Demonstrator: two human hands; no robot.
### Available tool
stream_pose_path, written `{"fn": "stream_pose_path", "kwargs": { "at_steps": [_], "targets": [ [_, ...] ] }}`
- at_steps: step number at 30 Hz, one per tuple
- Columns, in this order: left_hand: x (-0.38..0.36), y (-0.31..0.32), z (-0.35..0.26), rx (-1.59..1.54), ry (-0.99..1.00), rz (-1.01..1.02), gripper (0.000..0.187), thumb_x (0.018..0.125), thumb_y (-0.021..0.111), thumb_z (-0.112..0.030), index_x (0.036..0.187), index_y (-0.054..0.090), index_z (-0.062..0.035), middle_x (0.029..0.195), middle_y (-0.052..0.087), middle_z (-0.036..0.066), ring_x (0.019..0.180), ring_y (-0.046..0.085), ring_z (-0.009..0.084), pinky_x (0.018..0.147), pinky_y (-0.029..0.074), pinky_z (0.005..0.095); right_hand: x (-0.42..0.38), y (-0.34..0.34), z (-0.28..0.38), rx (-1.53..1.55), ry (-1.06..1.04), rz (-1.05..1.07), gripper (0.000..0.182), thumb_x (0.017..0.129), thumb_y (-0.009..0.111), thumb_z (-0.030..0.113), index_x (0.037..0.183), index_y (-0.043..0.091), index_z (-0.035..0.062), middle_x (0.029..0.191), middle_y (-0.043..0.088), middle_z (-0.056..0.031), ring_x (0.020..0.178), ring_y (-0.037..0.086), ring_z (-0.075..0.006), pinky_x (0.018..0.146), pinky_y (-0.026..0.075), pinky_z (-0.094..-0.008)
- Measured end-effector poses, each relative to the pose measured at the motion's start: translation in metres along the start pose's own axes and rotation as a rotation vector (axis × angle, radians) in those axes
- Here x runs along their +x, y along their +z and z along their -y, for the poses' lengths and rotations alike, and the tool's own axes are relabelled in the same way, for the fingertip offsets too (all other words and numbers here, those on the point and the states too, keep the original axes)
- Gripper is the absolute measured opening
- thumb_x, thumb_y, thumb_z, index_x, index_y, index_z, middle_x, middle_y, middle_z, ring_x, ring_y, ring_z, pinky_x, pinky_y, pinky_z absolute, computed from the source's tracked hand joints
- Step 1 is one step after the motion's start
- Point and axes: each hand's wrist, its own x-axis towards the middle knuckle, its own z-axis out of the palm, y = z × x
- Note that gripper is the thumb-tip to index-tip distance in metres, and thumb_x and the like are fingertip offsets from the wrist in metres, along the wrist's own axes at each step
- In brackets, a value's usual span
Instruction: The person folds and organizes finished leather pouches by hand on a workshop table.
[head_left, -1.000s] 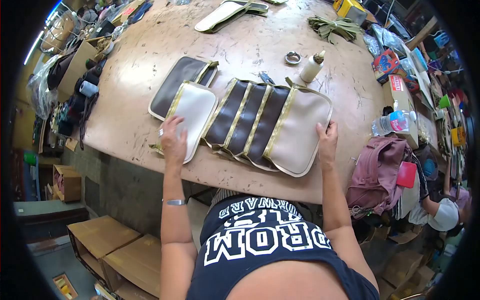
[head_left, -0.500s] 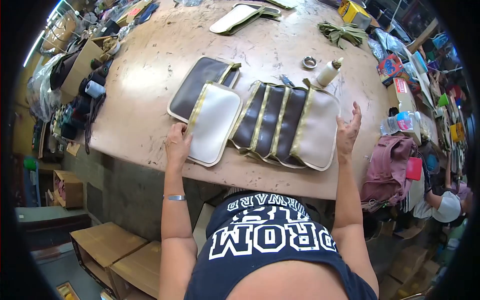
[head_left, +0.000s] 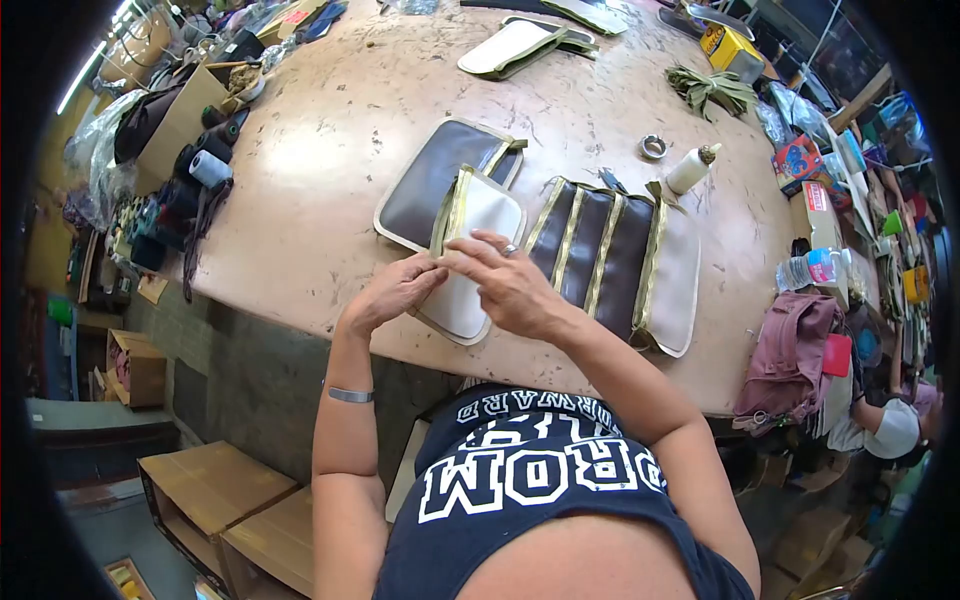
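Note:
A white panel (head_left: 497, 208) with a gold-and-olive bound edge lies partly over a dark brown panel (head_left: 425, 190). My left hand (head_left: 398, 290) pinches that bound edge near its lower end, and the edge stands up a little from the table. Right beside it, my right hand (head_left: 512, 290) reaches across the white panel, its thumb and fingers closed at the same edge. My right hand and forearm hide part of the panel. To the right lies a piece with several dark sections (head_left: 585, 240), gold strips between them and a pale end flap (head_left: 676, 270).
Behind the panels stand a white bottle (head_left: 688, 172) and a tape roll (head_left: 652, 147). A bundle of olive strips (head_left: 712, 90) and another white panel (head_left: 510, 48) lie farther back. Thread spools (head_left: 208, 168) line the left edge. A pink backpack (head_left: 785, 350) is at the right edge.
My right hand has moved left from the pale end flap to the white panel's bound edge. My left hand now meets it there, and the edge is raised. The view has shifted slightly.

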Motion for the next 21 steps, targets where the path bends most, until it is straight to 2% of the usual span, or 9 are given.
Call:
{"fn": "stream_pose_path", "kwargs": {
  "at_steps": [5, 7, 8, 11, 12, 16, 17, 18, 21],
  "targets": [
    [-0.013, 0.001, -0.011, -0.452, 0.123, 0.127, 0.034, 0.090, 0.040, -0.025, 0.099, 0.058, 0.0020, 0.094, 0.059, 0.008, 0.081, 0.050, 0.0118, 0.071, 0.041, 0.0244, 0.008, 0.001, 0.002, -0.127, 0.013, 0.098, 0.028, 0.062, 0.057, 0.007, 0.089, 0.055, 0.0123, 0.089, 0.054, -0.0032, 0.093, 0.048, -0.0251, 0.077, 0.039, -0.0375],
    [-0.015, -0.001, -0.012, -0.523, 0.240, 0.149, 0.038, 0.090, 0.038, -0.027, 0.102, 0.057, 0.0044, 0.099, 0.059, 0.009, 0.083, 0.051, 0.0123, 0.076, 0.041, 0.0250, 0.008, -0.016, 0.002, -0.197, -0.052, -0.021, 0.018, 0.058, 0.061, 0.009, 0.075, 0.057, 0.0116, 0.079, 0.052, -0.0019, 0.084, 0.049, -0.0230, 0.072, 0.039, -0.0354],
    [-0.018, -0.001, -0.019, -0.494, 0.279, 0.090, 0.041, 0.088, 0.042, -0.036, 0.102, 0.059, -0.0012, 0.098, 0.057, 0.010, 0.086, 0.050, 0.0144, 0.078, 0.040, 0.0284, 0.009, -0.028, 0.002, -0.136, -0.040, -0.069, 0.019, 0.057, 0.062, 0.007, 0.075, 0.057, 0.0109, 0.080, 0.053, -0.0021, 0.083, 0.049, -0.0227, 0.072, 0.039, -0.0346],
    [-0.024, -0.007, -0.028, 0.100, 0.568, -0.160, 0.045, 0.079, 0.051, -0.046, 0.102, 0.060, -0.0090, 0.099, 0.054, 0.009, 0.090, 0.048, 0.0170, 0.083, 0.038, 0.0333, 0.009, -0.057, 0.004, 0.043, 0.082, -0.108, 0.021, 0.057, 0.062, 0.001, 0.076, 0.058, 0.0077, 0.080, 0.055, -0.0038, 0.078, 0.049, -0.0238, 0.072, 0.040, -0.0333],
    [-0.029, -0.002, -0.040, 0.090, 0.559, -0.209, 0.042, 0.066, 0.067, -0.043, 0.095, 0.061, -0.0136, 0.100, 0.051, 0.007, 0.097, 0.046, 0.0203, 0.090, 0.033, 0.0374, 0.007, -0.060, 0.003, 0.092, 0.114, -0.111, 0.020, 0.058, 0.062, 0.000, 0.076, 0.058, 0.0073, 0.080, 0.055, -0.0042, 0.078, 0.049, -0.0243, 0.071, 0.040, -0.0334],
    [-0.036, 0.021, -0.088, 0.444, 0.750, -0.180, 0.032, 0.057, 0.076, -0.019, 0.080, 0.057, -0.0106, 0.089, 0.056, 0.002, 0.098, 0.052, 0.0194, 0.099, 0.027, 0.0436, 0.000, -0.056, 0.006, 0.175, 0.144, -0.093, 0.020, 0.058, 0.058, -0.003, 0.075, 0.057, 0.0074, 0.082, 0.054, -0.0052, 0.081, 0.047, -0.0244, 0.073, 0.038, -0.0337],
    [-0.033, 0.022, -0.088, 0.417, 0.753, -0.147, 0.031, 0.057, 0.076, -0.018, 0.080, 0.056, -0.0103, 0.087, 0.057, 0.002, 0.095, 0.054, 0.0187, 0.099, 0.027, 0.0443, -0.002, -0.055, 0.008, 0.192, 0.149, -0.091, 0.023, 0.055, 0.056, -0.006, 0.073, 0.056, 0.0072, 0.083, 0.053, -0.0061, 0.080, 0.046, -0.0243, 0.073, 0.037, -0.0334],
    [-0.030, 0.023, -0.087, 0.391, 0.753, -0.116, 0.030, 0.058, 0.075, -0.017, 0.080, 0.056, -0.0100, 0.085, 0.058, 0.002, 0.092, 0.055, 0.0180, 0.099, 0.027, 0.0450, -0.004, -0.059, 0.010, 0.124, 0.148, -0.065, 0.024, 0.057, 0.056, -0.004, 0.078, 0.057, 0.0077, 0.087, 0.055, -0.0056, 0.088, 0.047, -0.0228, 0.086, 0.033, -0.0373],
    [-0.023, 0.023, -0.085, 0.183, 0.737, -0.054, 0.028, 0.061, 0.073, -0.011, 0.081, 0.054, -0.0074, 0.080, 0.057, 0.005, 0.084, 0.057, 0.0198, 0.093, 0.034, 0.0412, -0.003, -0.077, 0.013, 0.365, 0.141, -0.019, 0.028, 0.060, 0.057, 0.001, 0.087, 0.056, 0.0074, 0.092, 0.056, -0.0045, 0.094, 0.051, -0.0211, 0.100, 0.021, -0.0421]
  ]
}}
